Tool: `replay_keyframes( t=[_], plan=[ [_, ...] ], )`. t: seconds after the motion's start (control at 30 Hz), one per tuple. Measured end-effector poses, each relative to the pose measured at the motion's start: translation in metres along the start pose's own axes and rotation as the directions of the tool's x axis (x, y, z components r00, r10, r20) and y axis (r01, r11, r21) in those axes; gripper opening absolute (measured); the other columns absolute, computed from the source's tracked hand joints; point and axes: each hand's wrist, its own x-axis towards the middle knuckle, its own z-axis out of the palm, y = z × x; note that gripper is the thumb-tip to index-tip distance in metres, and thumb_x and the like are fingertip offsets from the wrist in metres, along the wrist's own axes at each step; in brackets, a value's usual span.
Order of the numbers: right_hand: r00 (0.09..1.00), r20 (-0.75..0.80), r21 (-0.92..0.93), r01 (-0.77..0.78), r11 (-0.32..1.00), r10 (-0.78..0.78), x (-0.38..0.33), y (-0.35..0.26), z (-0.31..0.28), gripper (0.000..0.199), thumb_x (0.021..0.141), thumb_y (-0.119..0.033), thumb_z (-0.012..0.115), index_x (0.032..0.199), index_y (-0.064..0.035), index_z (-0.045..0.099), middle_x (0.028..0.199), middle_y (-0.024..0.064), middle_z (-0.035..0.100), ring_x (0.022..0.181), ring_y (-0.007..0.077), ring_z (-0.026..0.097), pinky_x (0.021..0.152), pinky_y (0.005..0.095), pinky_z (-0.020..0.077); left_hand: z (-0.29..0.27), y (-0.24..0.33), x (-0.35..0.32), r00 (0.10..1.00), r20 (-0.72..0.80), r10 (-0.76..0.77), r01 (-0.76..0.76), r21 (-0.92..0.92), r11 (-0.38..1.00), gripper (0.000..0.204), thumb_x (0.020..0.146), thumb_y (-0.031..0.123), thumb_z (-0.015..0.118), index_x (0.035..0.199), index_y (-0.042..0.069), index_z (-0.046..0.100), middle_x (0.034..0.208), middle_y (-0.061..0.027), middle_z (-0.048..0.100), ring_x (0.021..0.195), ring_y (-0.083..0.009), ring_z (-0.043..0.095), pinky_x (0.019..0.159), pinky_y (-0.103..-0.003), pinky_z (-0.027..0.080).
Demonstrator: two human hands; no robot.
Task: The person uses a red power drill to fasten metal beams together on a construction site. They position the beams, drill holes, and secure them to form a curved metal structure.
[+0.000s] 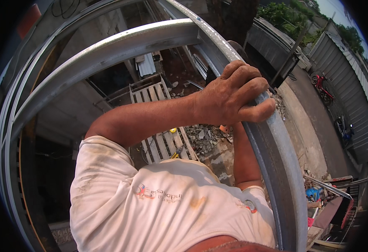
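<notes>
Here, high on a metal frame above a building yard: grips the curved grey steel beam point(276, 159) with the left hand point(230, 94), fingers point(245, 75) wrapped tight over its upper edge and thumb pressed along its near face. Reaches there across the chest, over a stained white shirt point(159, 201). Raises the right forearm point(245, 155) beside the same beam, with the right hand hidden behind the left, so cannot tell how its fingers stand. Meets a second steel beam point(121, 46) just above the gripping hand, where the held beam runs on down to the lower right. Looks down past both onto a wooden pallet point(150, 94), grey rubble point(205, 138) just beside it, and a red motorcycle point(320, 86) well apart on the lane by a corrugated metal wall point(352, 71).
</notes>
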Motion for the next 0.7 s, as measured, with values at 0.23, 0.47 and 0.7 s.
replay_keyframes(
  t=[0.23,0.47,0.7],
  plan=[
    [1.0,-0.012,0.0,0.022,1.0,-0.022,0.0,-0.008,-0.004,0.036,0.082,-0.012,0.065,0.115,-0.003,0.056,0.078,0.0034,0.058,0.066,0.0137,0.058,0.06,0.0282,0.0489,0.004,0.0,0.003,0.999,-0.048,0.003,-0.003,-0.004,1.0,0.051,0.081,0.022,0.066,0.124,0.029,0.039,0.108,-0.0086,0.051,0.104,-0.027,0.053,0.086,-0.046,0.045],
    [0.998,-0.042,0.005,0.056,0.998,-0.056,-0.004,-0.025,-0.014,0.035,0.082,-0.012,0.065,0.115,-0.0032,0.056,0.077,0.0031,0.057,0.064,0.0131,0.057,0.058,0.0277,0.0482,0.005,-0.002,0.004,0.999,-0.031,0.018,-0.017,0.004,1.0,0.054,0.081,0.019,0.069,0.125,0.028,0.039,0.108,-0.0086,0.05,0.103,-0.0268,0.054,0.086,-0.046,0.045],
    [0.997,-0.052,-0.011,0.061,0.998,-0.061,-0.005,-0.023,-0.019,0.035,0.082,-0.012,0.064,0.116,-0.0034,0.055,0.075,0.0027,0.057,0.062,0.0126,0.057,0.057,0.0273,0.0476,-0.003,0.0,0.006,1.0,-0.01,0.023,-0.023,-0.006,1.0,0.06,0.078,0.017,0.077,0.125,0.025,0.041,0.111,-0.0098,0.05,0.105,-0.029,0.055,0.086,-0.047,0.045]
  ],
)
